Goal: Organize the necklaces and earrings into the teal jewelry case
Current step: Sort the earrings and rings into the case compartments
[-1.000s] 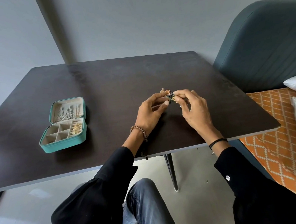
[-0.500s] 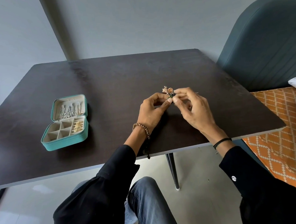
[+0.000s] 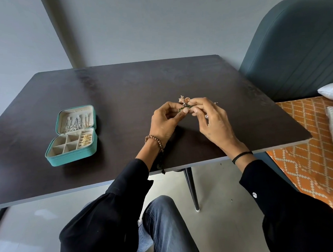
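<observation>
Both hands meet above the middle of the dark surface (image 3: 120, 93): the left hand (image 3: 166, 122) and the right hand (image 3: 212, 121) each pinch with their fingers a small green-beaded piece of jewelry (image 3: 186, 107), held between the two hands, with gold bell-shaped earrings (image 3: 184, 100) just behind it. Well apart to the left, the teal jewelry case (image 3: 73, 138) lies open on the surface, silver necklaces (image 3: 76, 122) in its lid and gold earrings (image 3: 85, 139) in the right-hand compartment of its tray.
</observation>
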Demonstrator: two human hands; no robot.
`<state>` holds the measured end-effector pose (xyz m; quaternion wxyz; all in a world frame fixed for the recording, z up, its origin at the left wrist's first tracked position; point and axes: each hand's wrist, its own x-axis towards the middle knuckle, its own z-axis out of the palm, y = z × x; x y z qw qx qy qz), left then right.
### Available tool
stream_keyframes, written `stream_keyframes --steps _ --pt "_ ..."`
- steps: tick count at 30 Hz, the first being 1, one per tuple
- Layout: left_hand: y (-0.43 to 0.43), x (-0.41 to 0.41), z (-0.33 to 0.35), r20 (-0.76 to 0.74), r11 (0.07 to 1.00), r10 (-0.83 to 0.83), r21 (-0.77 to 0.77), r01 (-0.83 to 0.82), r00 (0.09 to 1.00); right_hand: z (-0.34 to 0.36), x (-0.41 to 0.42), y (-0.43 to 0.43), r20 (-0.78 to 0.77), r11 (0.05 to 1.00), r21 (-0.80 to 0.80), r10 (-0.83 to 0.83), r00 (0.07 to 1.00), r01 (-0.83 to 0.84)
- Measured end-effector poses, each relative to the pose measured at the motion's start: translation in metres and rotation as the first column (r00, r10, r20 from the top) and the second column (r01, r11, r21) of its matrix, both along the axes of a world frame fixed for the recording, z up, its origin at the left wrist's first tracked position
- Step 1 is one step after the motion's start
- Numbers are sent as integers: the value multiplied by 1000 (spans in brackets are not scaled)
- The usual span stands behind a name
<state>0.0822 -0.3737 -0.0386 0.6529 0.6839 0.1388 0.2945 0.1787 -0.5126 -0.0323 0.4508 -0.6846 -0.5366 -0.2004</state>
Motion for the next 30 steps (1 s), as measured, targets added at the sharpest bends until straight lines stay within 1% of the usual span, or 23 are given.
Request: stream_keyframes --steps 2,5,8,10,12,14,17,21,22,26,30 --pt "1 -3 2 14 1000 -2 -31 3 1000 -1 1 -1 -9 1000 6 -26 1000 26" --pt "8 -10 1 26 999 35 -25 -34 999 -3 5 -1 5 997 3 -75 997 75" --pt "21 -20 -1 36 996 85 -24 -84 996 -7 10 1 16 991 -39 -128 992 129" --pt "27 -23 -3 38 993 101 -73 -98 994 -8 14 2 10 980 -108 -168 986 168" --pt "30 -23 -4 35 988 107 -112 -103 994 -6 20 6 30 948 -216 -231 972 232" --pt "30 -22 -5 28 988 108 -116 -104 994 1 25 12 40 912 -305 -274 961 273" --pt "30 -21 -5 36 986 111 -133 -105 993 13 29 22 34 876 -395 -287 957 277" --pt "30 -23 -3 29 989 109 -105 -106 994 18 25 37 73 776 -553 -317 946 303" --pt "30 -23 -3 22 990 107 -90 -104 994 17 23 40 68 770 -561 -324 944 305" --pt "29 -25 -2 4 994 93 -53 -92 996 15 16 46 33 791 -535 -331 943 296" --pt "28 -27 0 -2 994 96 -46 -96 995 14 8 45 -60 812 -526 -330 942 251"
